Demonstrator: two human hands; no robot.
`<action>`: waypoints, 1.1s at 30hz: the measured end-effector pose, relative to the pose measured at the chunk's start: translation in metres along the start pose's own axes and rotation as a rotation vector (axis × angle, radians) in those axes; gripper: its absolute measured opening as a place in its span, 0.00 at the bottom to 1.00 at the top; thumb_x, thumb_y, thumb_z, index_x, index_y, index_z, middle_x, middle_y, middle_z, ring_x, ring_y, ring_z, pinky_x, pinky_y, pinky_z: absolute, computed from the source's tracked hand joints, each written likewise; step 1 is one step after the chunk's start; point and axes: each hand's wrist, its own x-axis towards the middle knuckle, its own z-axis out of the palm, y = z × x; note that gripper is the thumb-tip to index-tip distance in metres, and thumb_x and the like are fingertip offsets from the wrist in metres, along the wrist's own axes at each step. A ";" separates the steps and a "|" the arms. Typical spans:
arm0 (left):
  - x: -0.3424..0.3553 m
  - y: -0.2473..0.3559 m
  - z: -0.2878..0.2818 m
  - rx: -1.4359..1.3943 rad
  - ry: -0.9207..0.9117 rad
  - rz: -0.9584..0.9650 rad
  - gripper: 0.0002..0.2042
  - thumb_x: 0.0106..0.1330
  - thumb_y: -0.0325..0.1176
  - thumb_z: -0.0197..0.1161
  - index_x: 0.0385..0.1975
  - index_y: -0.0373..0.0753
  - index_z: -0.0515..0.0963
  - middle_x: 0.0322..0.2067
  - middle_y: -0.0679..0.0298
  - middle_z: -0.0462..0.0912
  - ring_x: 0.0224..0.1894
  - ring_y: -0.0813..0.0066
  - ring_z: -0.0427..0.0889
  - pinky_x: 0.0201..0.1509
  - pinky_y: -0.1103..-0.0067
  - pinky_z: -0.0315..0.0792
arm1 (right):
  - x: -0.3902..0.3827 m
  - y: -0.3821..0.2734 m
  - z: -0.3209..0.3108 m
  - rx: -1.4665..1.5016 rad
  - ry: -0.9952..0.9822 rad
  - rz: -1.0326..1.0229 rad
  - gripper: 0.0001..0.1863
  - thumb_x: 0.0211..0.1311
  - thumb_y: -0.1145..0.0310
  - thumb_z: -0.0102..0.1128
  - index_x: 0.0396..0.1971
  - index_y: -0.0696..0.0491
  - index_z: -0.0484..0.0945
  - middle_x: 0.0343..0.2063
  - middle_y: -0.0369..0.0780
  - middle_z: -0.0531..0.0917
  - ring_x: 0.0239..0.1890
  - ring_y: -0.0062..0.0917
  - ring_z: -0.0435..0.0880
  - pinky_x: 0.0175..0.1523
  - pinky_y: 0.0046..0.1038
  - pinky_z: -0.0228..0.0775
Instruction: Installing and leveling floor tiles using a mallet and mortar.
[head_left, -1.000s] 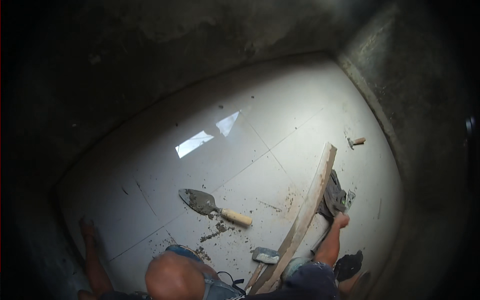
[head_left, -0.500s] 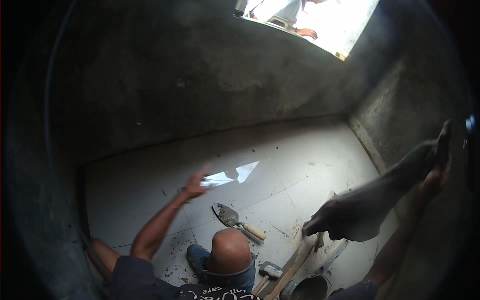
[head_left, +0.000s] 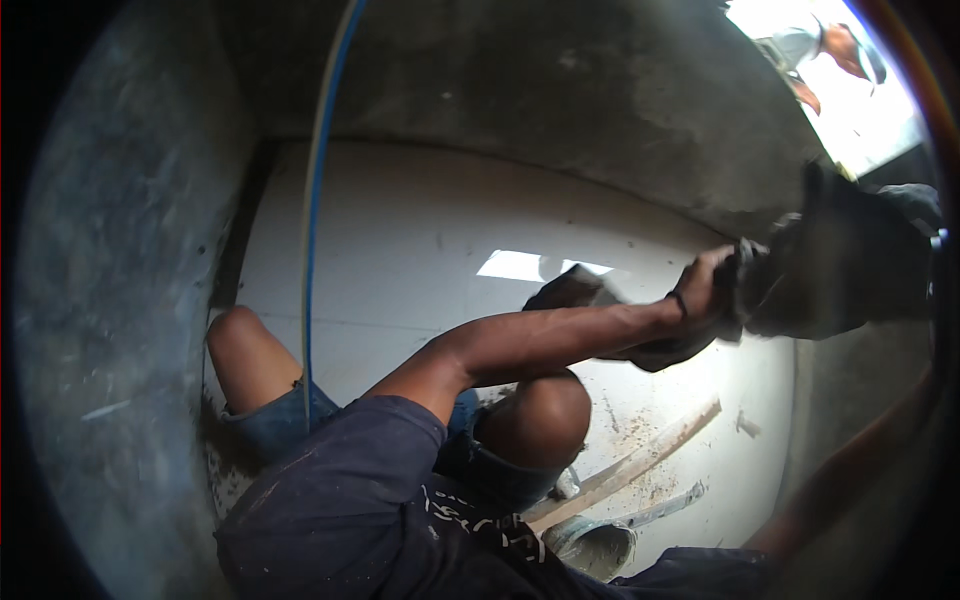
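Observation:
A long, crumpled dark grey cloth [head_left: 840, 260] stretches across the right side of the view, above the floor. My left hand [head_left: 706, 288] reaches across my body and is closed round its middle, with a dark band at the wrist. One loose end hangs to the left of that hand, over my bent knee [head_left: 545, 415]. The other part runs up to the dark right rim. My right forearm [head_left: 850, 470] rises along the right wall toward the cloth; the hand itself is hidden at the rim.
A wooden plank [head_left: 645, 465], a grey strip [head_left: 670, 507] and a bucket [head_left: 600, 545] are on the tiled floor [head_left: 390, 240] by my knee. A blue cable [head_left: 318, 190] hangs at left. Another person [head_left: 800, 50] is at the bright opening, upper right. Rough walls enclose the floor.
My left hand has swung from over the floor at left to the right and taken hold of the cloth. The view has turned, and the trowel on the floor is no longer visible.

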 end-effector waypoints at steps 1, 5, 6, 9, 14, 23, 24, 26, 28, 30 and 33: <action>0.004 -0.001 -0.014 -0.005 0.170 0.169 0.14 0.75 0.39 0.53 0.49 0.34 0.75 0.41 0.64 0.83 0.43 0.77 0.82 0.49 0.79 0.78 | -0.029 -0.026 0.028 0.169 -0.034 0.016 0.31 0.66 0.57 0.53 0.65 0.58 0.66 0.58 0.46 0.76 0.54 0.34 0.79 0.59 0.32 0.69; 0.007 -0.022 -0.072 -0.109 0.364 0.258 0.14 0.73 0.38 0.55 0.50 0.35 0.75 0.42 0.63 0.83 0.43 0.76 0.82 0.49 0.78 0.78 | -0.127 -0.136 0.144 0.744 -0.198 0.064 0.33 0.63 0.61 0.55 0.67 0.59 0.63 0.58 0.47 0.75 0.55 0.31 0.78 0.59 0.30 0.68; 0.007 -0.031 -0.085 -0.119 0.402 0.266 0.14 0.73 0.38 0.56 0.50 0.36 0.75 0.42 0.63 0.83 0.43 0.76 0.82 0.49 0.78 0.78 | -0.146 -0.161 0.173 0.923 -0.210 0.149 0.34 0.63 0.62 0.56 0.67 0.59 0.62 0.58 0.47 0.75 0.55 0.31 0.77 0.59 0.30 0.68; 0.003 -0.061 -0.127 -0.040 0.529 0.202 0.15 0.72 0.38 0.58 0.51 0.37 0.75 0.42 0.62 0.83 0.43 0.75 0.82 0.49 0.77 0.78 | -0.216 -0.237 0.252 1.175 -0.272 0.261 0.39 0.58 0.64 0.64 0.69 0.59 0.59 0.60 0.47 0.73 0.57 0.30 0.76 0.60 0.29 0.68; -0.052 -0.087 -0.243 0.026 0.065 -0.272 0.30 0.66 0.28 0.64 0.68 0.36 0.61 0.57 0.60 0.76 0.53 0.72 0.79 0.59 0.78 0.75 | -0.305 -0.280 0.355 1.611 -0.181 1.051 0.26 0.57 0.78 0.66 0.58 0.61 0.73 0.51 0.43 0.81 0.51 0.25 0.80 0.57 0.27 0.71; -0.293 0.021 -0.395 1.086 0.378 -0.659 0.28 0.67 0.35 0.66 0.66 0.39 0.69 0.62 0.51 0.75 0.61 0.62 0.77 0.65 0.70 0.71 | -0.366 -0.281 0.508 0.218 -1.075 0.419 0.44 0.54 0.35 0.64 0.69 0.38 0.64 0.67 0.53 0.64 0.64 0.57 0.65 0.63 0.64 0.56; -0.323 0.033 -0.397 1.183 0.450 -0.747 0.26 0.67 0.35 0.65 0.65 0.39 0.69 0.59 0.51 0.77 0.59 0.64 0.79 0.62 0.72 0.72 | -0.385 -0.302 0.523 0.253 -1.095 0.421 0.44 0.54 0.35 0.64 0.69 0.38 0.64 0.67 0.53 0.64 0.64 0.57 0.65 0.63 0.64 0.56; -0.376 0.048 -0.400 1.289 0.651 -0.809 0.24 0.70 0.35 0.63 0.65 0.38 0.70 0.54 0.53 0.82 0.53 0.69 0.82 0.57 0.75 0.75 | -0.414 -0.351 0.556 -0.001 -1.017 0.419 0.55 0.45 0.21 0.56 0.74 0.30 0.53 0.72 0.50 0.54 0.66 0.68 0.53 0.61 0.75 0.44; -0.407 0.053 -0.401 1.287 0.808 -0.835 0.23 0.71 0.35 0.61 0.65 0.38 0.70 0.51 0.54 0.84 0.50 0.72 0.83 0.53 0.77 0.76 | -0.417 -0.384 0.592 0.082 -0.814 0.390 0.51 0.44 0.26 0.61 0.70 0.31 0.61 0.71 0.51 0.56 0.67 0.63 0.56 0.62 0.72 0.47; -0.414 0.054 -0.404 1.154 1.177 -0.747 0.22 0.72 0.38 0.61 0.63 0.39 0.72 0.45 0.55 0.85 0.40 0.74 0.85 0.45 0.78 0.79 | -0.419 -0.421 0.597 0.380 -0.600 0.327 0.45 0.43 0.34 0.67 0.65 0.32 0.70 0.68 0.50 0.60 0.66 0.57 0.60 0.63 0.67 0.51; -0.383 0.053 -0.413 1.283 1.178 -0.536 0.23 0.72 0.38 0.60 0.65 0.39 0.71 0.45 0.56 0.85 0.40 0.76 0.85 0.43 0.79 0.79 | -0.427 -0.503 0.530 0.860 -0.706 -0.045 0.37 0.42 0.45 0.69 0.58 0.38 0.77 0.66 0.49 0.65 0.67 0.51 0.62 0.67 0.62 0.51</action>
